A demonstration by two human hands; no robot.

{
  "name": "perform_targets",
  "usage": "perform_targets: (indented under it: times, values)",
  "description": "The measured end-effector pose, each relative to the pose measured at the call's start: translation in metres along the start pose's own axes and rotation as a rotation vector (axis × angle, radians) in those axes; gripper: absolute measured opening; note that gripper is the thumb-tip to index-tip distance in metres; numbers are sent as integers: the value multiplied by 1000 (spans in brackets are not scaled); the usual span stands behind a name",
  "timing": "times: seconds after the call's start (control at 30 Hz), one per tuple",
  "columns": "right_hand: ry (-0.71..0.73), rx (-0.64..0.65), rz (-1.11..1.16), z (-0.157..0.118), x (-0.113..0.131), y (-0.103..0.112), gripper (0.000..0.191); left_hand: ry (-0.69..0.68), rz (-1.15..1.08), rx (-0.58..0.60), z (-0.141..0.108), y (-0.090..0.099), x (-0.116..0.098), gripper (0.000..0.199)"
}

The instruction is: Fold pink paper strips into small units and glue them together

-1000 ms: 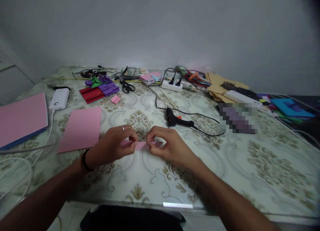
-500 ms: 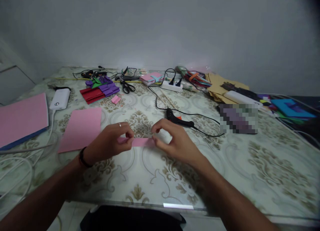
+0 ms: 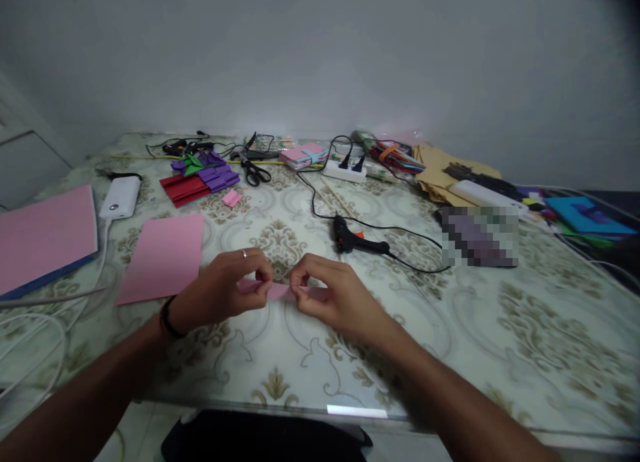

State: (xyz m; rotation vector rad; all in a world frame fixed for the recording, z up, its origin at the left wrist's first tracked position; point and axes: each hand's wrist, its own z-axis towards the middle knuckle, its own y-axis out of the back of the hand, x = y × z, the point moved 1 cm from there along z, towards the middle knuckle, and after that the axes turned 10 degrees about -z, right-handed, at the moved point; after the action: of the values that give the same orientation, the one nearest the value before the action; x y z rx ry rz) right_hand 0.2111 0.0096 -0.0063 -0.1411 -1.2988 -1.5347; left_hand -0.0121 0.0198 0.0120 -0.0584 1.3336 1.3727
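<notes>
Between my two hands stretches a narrow pink paper strip (image 3: 281, 291), held just over the patterned table. My left hand (image 3: 233, 282), with a ring and a dark wristband, pinches its left part between thumb and fingertips. My right hand (image 3: 333, 289) pinches the strip a short way to the right, and a piece of it shows within the curl of those fingers. Left of my left hand lies a pink paper sheet (image 3: 165, 255), partly covered by my wrist. A black glue gun (image 3: 357, 239) rests on its side beyond my right hand.
Scissors (image 3: 256, 174), red folded paper (image 3: 184, 190) and purple folded paper (image 3: 219, 177) lie toward the back. A power strip (image 3: 345, 171) has a black cord running forward. At left are a white power bank (image 3: 121, 197) and cables; brown paper (image 3: 450, 169) lies at back right.
My right hand has shifted left along the strip, closer to my left hand, and its fingers have closed more. The strip now sits slightly lower and a shorter stretch shows between the hands.
</notes>
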Motion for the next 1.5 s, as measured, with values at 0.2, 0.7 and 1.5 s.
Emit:
perform_targets:
  times: [0.2,0.7,1.5]
  values:
    - [-37,-60,-9,1,-3,18,16,43,-63,-82,-2,36,4,10]
    - [-499,-192,569,1,-25,-5,23,339,-493,-10,3,-8,10,19]
    - [-162,-126,83,-2,-7,-17,46,318,-301,-245,4,-4,7,22]
